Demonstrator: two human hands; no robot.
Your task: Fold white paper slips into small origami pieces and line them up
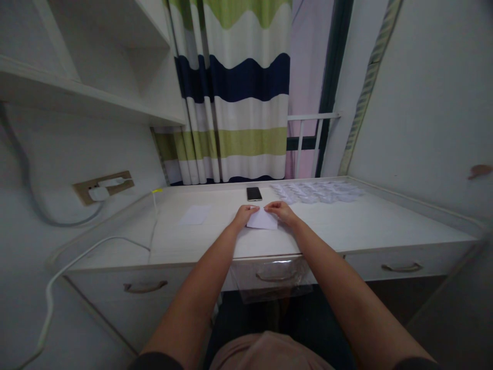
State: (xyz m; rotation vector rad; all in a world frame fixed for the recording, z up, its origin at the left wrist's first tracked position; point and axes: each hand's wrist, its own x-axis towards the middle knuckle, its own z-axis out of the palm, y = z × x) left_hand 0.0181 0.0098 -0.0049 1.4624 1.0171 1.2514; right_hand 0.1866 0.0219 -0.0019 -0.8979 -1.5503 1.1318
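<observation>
Left of the phone (254,193), passage extends to the loose sheet (195,215); right of it, white pieces (319,192) obstruct

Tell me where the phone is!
In the head view, the phone lies toward the back of the desk, just beyond the paper at the left hand and right hand, left of the rows of white pieces.
</observation>
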